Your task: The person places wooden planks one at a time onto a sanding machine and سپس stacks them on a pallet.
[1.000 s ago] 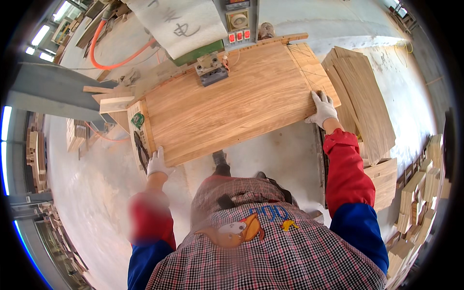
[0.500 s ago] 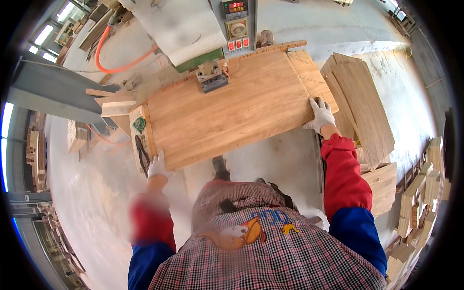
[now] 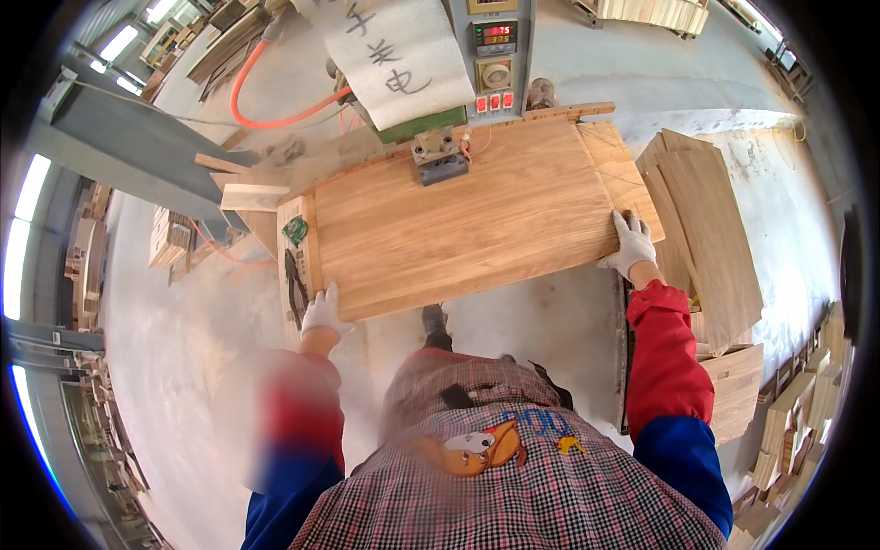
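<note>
A broad light-brown wooden panel [image 3: 467, 243] lies at a slant on the work surface, its far side by a wooden strip [image 3: 559, 114]. My gloved left hand [image 3: 324, 313] holds its near left corner, thumb spread along the front edge. At the right end, my gloved right hand [image 3: 631, 245] grips the near corner, with fingers on top and thumb by the front edge. The dark press block [image 3: 444, 170] of a machine sits over the panel's far middle; whether it touches the wood I cannot tell.
Left of the panel lie a green tape measure [image 3: 295, 230] and a dark tool [image 3: 295, 284]. Thin boards [image 3: 710, 229] are stacked at the right. A control box [image 3: 496, 69] and an orange hose [image 3: 240, 96] stand behind. More timber [image 3: 788, 403] lines the right.
My view has shifted, so the scene sits further right and mostly lower. The red reading on the control box differs. Both hands keep their places on the panel.
</note>
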`<action>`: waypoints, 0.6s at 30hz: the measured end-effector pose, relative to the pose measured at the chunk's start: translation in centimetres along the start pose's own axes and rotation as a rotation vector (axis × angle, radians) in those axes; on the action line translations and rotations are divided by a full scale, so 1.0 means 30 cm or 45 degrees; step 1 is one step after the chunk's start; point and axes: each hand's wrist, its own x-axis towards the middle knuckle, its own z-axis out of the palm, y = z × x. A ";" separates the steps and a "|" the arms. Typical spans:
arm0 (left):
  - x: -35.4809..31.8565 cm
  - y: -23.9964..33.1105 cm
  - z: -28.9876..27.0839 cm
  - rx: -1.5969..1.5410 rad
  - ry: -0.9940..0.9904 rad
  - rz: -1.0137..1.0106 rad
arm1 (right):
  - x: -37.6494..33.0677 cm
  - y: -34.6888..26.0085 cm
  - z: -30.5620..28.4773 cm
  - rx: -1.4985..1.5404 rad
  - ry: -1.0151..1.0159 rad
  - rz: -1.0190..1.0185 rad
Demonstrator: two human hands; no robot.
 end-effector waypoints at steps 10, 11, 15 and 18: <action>-0.008 0.002 0.008 -0.030 -0.006 0.001 | -0.014 0.012 -0.008 0.024 -0.004 -0.011; -0.007 -0.002 0.006 -0.016 -0.001 -0.001 | -0.017 0.004 -0.016 0.016 -0.024 0.001; 0.003 -0.048 0.033 0.021 0.030 0.013 | -0.022 -0.027 -0.020 0.056 -0.052 0.000; 0.030 -0.041 0.036 -0.010 0.065 0.069 | -0.025 0.007 -0.001 0.075 -0.001 0.006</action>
